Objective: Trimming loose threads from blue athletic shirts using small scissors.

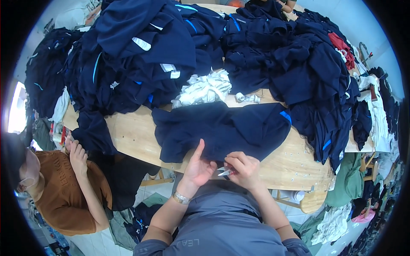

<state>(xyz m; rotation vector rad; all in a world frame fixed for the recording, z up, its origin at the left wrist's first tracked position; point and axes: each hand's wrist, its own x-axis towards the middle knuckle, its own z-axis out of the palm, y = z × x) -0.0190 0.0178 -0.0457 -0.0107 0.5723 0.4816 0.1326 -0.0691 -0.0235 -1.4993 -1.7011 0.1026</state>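
Note:
A navy garment (222,128) with a bright blue strip at its right end lies on the wooden table in front of me. At its near edge, my left hand (198,169) is palm up, with the thumb stretched out and the fingers loosely bent; I see nothing in it. My right hand (245,170) is closed around a pair of thread snips (224,171). Their two pale blades are parted and point left, toward my left hand, while the grip is mostly hidden by my fingers.
Heaps of navy garments (145,55) cover the far side of the table (132,132). Crumpled white strips (205,87) lie beyond my garment. To my left sits a person in a brown shirt (68,187), and a red cloth (341,49) is at the far right.

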